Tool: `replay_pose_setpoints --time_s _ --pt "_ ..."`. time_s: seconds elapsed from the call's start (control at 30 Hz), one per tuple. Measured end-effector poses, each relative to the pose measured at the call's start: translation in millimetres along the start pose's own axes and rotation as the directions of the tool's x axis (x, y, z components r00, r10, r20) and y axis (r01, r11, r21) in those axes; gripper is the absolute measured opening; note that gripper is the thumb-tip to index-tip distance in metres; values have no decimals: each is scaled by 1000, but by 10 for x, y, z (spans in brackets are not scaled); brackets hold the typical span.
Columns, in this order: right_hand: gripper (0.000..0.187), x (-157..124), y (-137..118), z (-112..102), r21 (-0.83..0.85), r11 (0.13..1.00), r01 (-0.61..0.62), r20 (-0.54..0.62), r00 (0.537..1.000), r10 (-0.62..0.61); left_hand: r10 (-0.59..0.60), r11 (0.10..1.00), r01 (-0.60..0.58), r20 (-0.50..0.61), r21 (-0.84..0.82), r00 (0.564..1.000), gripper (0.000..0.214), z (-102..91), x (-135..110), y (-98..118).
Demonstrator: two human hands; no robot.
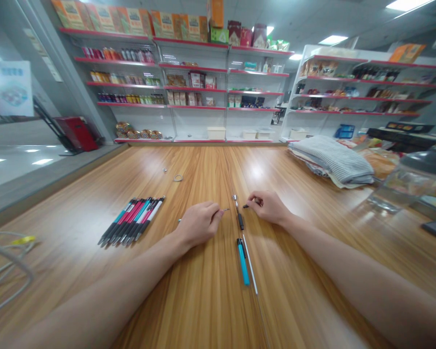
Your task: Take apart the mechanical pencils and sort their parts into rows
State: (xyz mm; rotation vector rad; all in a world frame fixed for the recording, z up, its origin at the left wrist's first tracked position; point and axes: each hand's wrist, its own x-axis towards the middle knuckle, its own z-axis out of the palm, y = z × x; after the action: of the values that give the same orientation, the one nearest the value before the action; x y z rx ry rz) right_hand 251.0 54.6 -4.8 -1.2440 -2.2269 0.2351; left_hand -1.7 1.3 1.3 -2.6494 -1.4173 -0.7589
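Pen parts lie taken apart on the table [210, 310], in a line just between the two hands: a teal barrel [243, 261] nearest the person, a thin white refill [250, 264] just beside it, a short black grip [241, 221] above those, and a small metal tip [234, 198] at the far end.

Going down in size: the table is wide, wood-grained and glossy, with shop shelves [189, 87] behind it and folded cloth [334, 160] at the far right. A row of whole pens [132, 227] lies well to the left of the left hand, tips toward the person. A loose ring [178, 178] and a still smaller bit sit farther out.

The left hand [199, 224] rests on the wood, fingers closed around a thin metal piece [225, 210] whose end pokes out toward the middle; it looks like a spring, though it is too small to be sure. The right hand [267, 206] also rests on the wood, thumb and forefinger pinched on a tiny dark piece [246, 206], near the grip.

To my eye the step in hand is sorting or joining these small pieces. Doing it well calls for fingertip pinches, both wrists kept planted on the table for steadiness, and each piece kept over the wood, since the round ones would roll easily on so smooth a surface.
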Motion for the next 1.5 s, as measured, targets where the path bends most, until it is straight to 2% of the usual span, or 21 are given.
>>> replay_pose_setpoints --time_s 0.13,0.3,0.4,0.5,0.7,1.5 --pt "16 29 67 -106 -133 987 90 109 991 -76 1 1000 -1 7 -4 1000 28 -4 2 1" --pt "20 41 14 -89 -263 954 146 160 981 -106 -2 1000 2 2 3 1000 29 7 -4 -7" --pt "24 43 7 -51 -226 970 89 192 980 -45 -2 1000 2 -2 2 1000 29 7 -5 -7" --pt "24 24 -2 -18 -118 993 27 221 975 0 -3 1000 3 0 2 1000 29 1 -4 -3" --pt "30 -29 -129 28 68 998 12 231 973 -27 -13 1000 13 -2 4 1000 29 -7 -5 -1" --pt "37 -31 -246 42 -67 997 24 190 982 -11 -26 1000 26 0 1 1000 29 -21 2 2"
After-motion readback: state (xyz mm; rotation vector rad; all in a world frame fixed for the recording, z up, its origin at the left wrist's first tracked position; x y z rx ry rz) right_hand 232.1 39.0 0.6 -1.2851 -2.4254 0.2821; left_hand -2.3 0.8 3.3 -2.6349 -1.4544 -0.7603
